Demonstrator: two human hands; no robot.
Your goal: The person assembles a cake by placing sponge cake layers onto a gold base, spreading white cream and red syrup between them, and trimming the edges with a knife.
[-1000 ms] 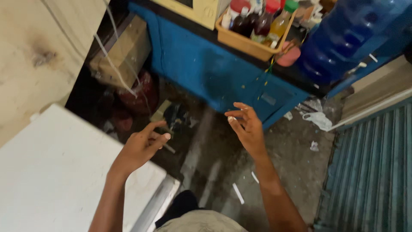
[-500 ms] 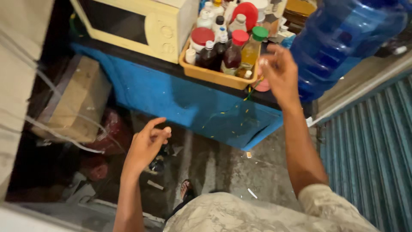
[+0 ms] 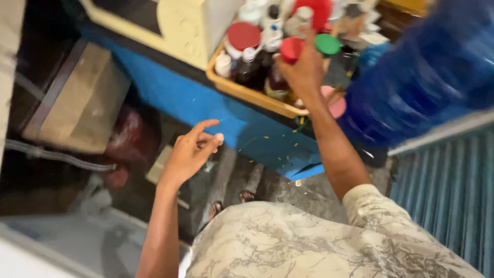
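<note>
My right hand reaches into a tan tray crowded with bottles and jars. It lies over the bottles beside a red-capped bottle and a green-capped bottle; blur hides whether the fingers grip one. My left hand hovers empty in front of the blue cabinet, fingers loosely spread, thumb near the forefinger. A jar with a wide red lid stands at the tray's left end.
A cream microwave sits left of the tray. A large blue water jug stands at the right, above a blue corrugated shutter. A cardboard box lies at the lower left. My patterned shirt fills the bottom.
My right hand has moved left from beside the water jug down onto the bottles in the tray. The left hand stayed hovering in front of the cabinet. The view came closer.
</note>
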